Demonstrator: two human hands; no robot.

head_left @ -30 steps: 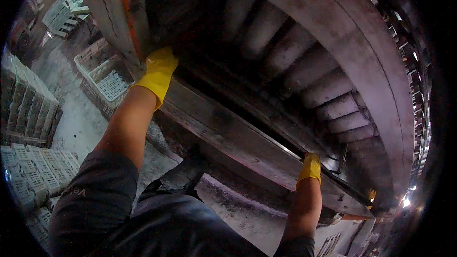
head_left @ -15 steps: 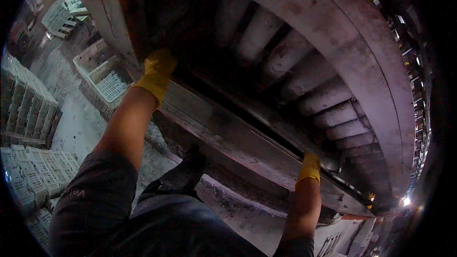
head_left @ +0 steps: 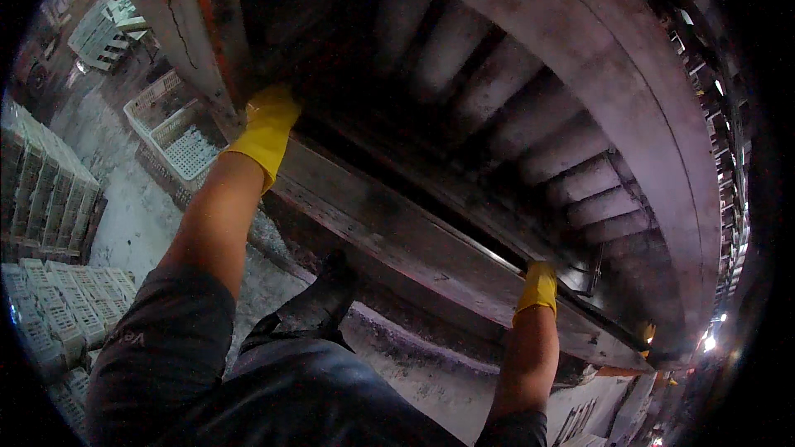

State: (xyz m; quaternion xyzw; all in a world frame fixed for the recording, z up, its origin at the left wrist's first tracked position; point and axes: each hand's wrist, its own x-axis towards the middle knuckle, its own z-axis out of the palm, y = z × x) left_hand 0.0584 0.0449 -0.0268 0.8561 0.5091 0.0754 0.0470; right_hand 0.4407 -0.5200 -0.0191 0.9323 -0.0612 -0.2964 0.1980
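Leftmost: stacked white crates (head_left: 45,190), then an open white crate (head_left: 186,145) on the wet floor. Left hand (head_left: 265,124), yellow-gloved, fingers curled over the long metal ledge (head_left: 397,236) of a large ribbed drum (head_left: 530,116), seemingly bracing. Right hand (head_left: 538,285), gloved, grips the same ledge farther right, fingertips hidden.

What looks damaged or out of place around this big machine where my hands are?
The orange-painted post beside your left hand looks worn, its paint patchy over bare grey, and a dark crack runs down the grey surface next to it. The floor is smeared with pale residue. Your right hand grips a stained ledge; nothing else stands out.
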